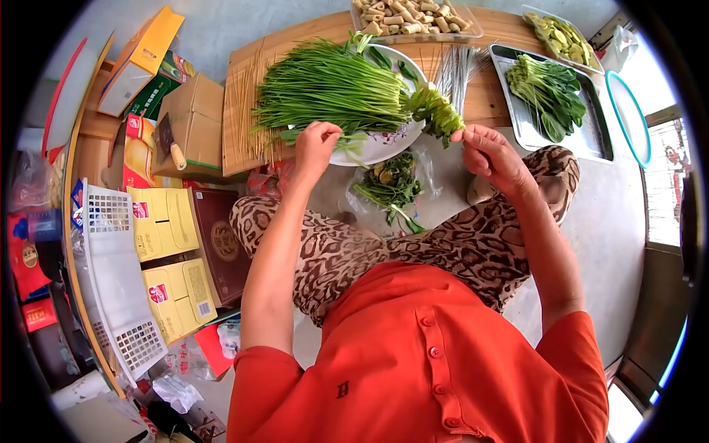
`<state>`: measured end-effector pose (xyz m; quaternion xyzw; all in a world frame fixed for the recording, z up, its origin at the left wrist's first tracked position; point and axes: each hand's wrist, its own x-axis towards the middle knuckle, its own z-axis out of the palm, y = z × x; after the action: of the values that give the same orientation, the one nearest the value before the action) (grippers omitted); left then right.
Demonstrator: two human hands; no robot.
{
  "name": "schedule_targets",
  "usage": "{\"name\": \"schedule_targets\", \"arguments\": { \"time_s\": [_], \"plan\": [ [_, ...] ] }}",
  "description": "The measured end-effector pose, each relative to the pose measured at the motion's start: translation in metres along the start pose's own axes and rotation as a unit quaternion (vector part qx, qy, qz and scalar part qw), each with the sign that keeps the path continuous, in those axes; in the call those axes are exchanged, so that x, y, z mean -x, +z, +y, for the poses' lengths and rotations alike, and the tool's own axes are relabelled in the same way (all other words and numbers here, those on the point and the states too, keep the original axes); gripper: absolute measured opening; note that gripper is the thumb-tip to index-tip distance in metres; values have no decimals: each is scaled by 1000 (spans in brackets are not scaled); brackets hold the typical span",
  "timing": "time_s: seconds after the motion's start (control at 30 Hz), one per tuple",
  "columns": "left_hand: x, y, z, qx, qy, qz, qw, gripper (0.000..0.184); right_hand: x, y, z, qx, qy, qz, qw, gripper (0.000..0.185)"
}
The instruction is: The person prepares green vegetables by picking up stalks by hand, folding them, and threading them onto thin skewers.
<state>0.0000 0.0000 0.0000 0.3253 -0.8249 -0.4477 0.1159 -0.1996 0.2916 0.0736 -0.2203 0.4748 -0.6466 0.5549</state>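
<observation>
My right hand (493, 156) pinches the lower end of a skewer of folded green leaves (436, 111), which slants up and left over the edge of a white plate (380, 150). A large heap of garlic chives (332, 85) lies across that plate and the wooden board. Just below the heap is my left hand (316, 151), its fingertips pressed together beside some pale green strands at the plate's rim. Whether those fingertips grip a strand is hard to see. Below the plate, a clear plastic bag (426, 171) holds leafy scraps (391, 181).
Thin wooden sticks (240, 103) and metal skewers (456, 74) lie on the board (480, 96). Behind stands a tub of tan rolls (413, 16). A metal tray (600, 136) bears leafy green skewers (546, 88). Left are cardboard boxes (199, 125) and a white basket (118, 273).
</observation>
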Motion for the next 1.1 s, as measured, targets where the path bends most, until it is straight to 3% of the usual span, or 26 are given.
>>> {"name": "schedule_targets", "arguments": {
  "time_s": [0.07,0.1,0.17,0.33,0.43,0.53,0.63,0.7,0.77,0.9,0.97,1.1],
  "plan": [
    [0,2,-7,-156,108,53,980,12,3,5,5,6,10,13,1000,23],
    [-15,13,-6,-154,116,60,979,12,-1,-7,0,13,3,12,1000,23],
    [-18,21,-8,-274,177,82,942,14,4,-7,-3,22,16,22,999,23],
    [-26,21,-20,-295,165,76,938,15,5,-5,-1,26,20,22,999,23],
    [-29,9,-18,-230,156,103,955,14,7,-1,-4,35,35,27,998,23],
    [-34,-15,-21,-94,184,168,964,13,7,2,-5,39,44,28,998,22],
    [-35,-41,-22,83,150,203,964,11,6,3,-5,43,39,19,998,22],
    [-31,-52,-15,139,111,239,955,12,5,5,-4,50,36,19,998,22],
    [-25,-52,-8,101,82,252,959,14,3,7,-5,52,37,17,998,22],
    [-20,-6,-3,22,126,164,978,10,0,8,-3,50,28,20,998,22],
    [-20,15,-6,-94,184,116,972,9,1,8,-3,51,30,27,998,22],
    [-14,43,-4,-188,159,41,968,12,3,7,-3,45,39,42,997,21]
  ]
}}
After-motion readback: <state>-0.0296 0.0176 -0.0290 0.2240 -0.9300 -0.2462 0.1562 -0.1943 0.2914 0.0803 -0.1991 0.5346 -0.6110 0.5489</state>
